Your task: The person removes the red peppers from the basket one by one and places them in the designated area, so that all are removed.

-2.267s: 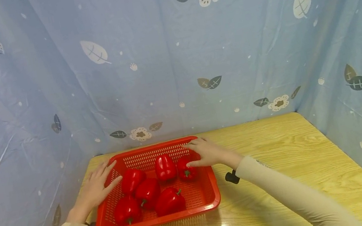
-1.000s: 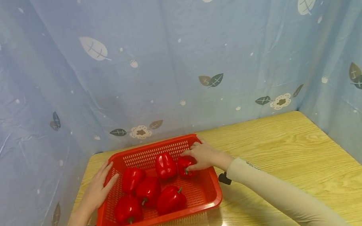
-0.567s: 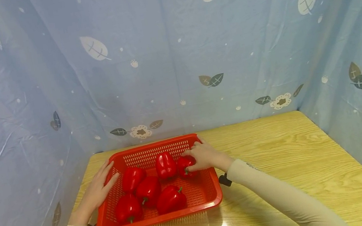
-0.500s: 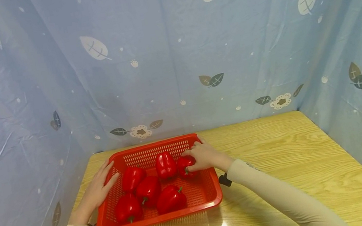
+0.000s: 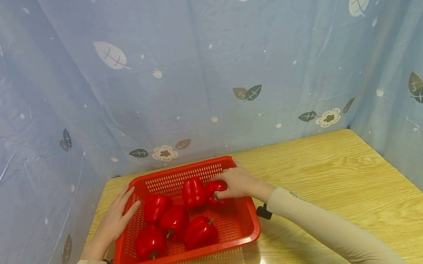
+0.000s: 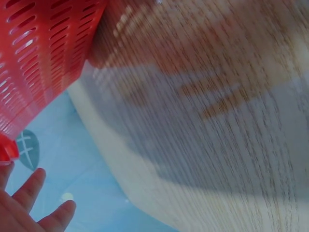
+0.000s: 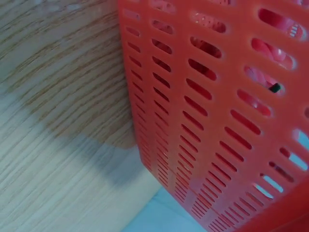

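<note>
A red perforated plastic basket (image 5: 190, 254) stands on the table with several red bell peppers inside. My right hand (image 5: 238, 183) reaches over its right rim and grips the rightmost bell pepper (image 5: 213, 190), thumb in front near the green stem and fingers over the top. At the left rim lies my left hand (image 5: 115, 218), its fingers extended along the edge; it holds no pepper. Part of the left fingers (image 6: 30, 191) shows beside the basket wall (image 6: 43, 53) in the left wrist view. The right wrist view shows the slotted side wall (image 7: 193, 111), with the right hand out of sight.
Nearest the gripped one is an upright bell pepper (image 5: 194, 192); the others lie toward the left and front. Bare wood tabletop (image 5: 322, 183) extends to the right of the basket. A blue patterned curtain (image 5: 186, 84) encloses the back and sides.
My right hand has come down from above the right side and its fingers have closed round the pepper, which has turned slightly. The left hand has shifted a little along the left rim.
</note>
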`<state>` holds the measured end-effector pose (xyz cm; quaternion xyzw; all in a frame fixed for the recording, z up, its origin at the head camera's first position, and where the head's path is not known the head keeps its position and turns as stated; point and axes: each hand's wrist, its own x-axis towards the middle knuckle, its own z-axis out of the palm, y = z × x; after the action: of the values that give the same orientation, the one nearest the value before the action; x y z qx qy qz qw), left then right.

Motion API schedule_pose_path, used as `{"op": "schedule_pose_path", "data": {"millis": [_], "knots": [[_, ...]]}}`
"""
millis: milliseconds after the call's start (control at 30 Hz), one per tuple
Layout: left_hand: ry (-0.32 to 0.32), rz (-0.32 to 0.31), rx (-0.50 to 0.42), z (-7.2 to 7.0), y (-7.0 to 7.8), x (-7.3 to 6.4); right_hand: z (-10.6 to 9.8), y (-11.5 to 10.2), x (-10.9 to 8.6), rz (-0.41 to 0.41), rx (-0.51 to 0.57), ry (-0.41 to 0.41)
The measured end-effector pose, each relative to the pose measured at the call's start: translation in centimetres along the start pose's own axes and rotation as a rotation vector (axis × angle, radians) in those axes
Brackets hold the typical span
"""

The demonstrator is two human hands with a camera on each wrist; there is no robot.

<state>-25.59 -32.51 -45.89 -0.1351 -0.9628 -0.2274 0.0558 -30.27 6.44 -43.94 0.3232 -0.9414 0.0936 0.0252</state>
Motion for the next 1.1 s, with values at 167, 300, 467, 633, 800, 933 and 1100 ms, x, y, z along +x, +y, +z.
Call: {"op": "schedule_pose_path", "data": {"millis": [167, 300, 467, 633, 800, 933, 1100], "knots": [[0.011, 0.008, 0.008, 0.0, 0.0, 0.1, -0.1, 0.4, 0.1, -0.013, 0.056, 0.061], [0.018, 0.013, 0.022, 0.1, -0.1, 0.2, -0.2, 0.7, 0.1, -0.014, 0.106, 0.091], [0.023, 0.009, 0.016, 0.2, 0.0, 0.3, -0.6, 0.8, 0.0, -0.03, 0.139, 0.113], [0.024, 0.005, 0.022, 0.1, -0.1, 0.1, -0.9, 1.0, 0.0, -0.018, 0.176, 0.143], [0.013, -0.006, 0.021, 0.1, 0.0, 0.1, -1.2, 1.4, -0.2, 0.018, 0.204, 0.172], [0.009, -0.01, 0.016, 0.0, 0.0, 0.1, -1.5, 1.4, -0.5, 0.029, 0.246, 0.193], [0.009, -0.007, 0.018, 0.2, -0.1, 0.1, -1.9, 1.3, -0.7, 0.038, 0.279, 0.224]]}}
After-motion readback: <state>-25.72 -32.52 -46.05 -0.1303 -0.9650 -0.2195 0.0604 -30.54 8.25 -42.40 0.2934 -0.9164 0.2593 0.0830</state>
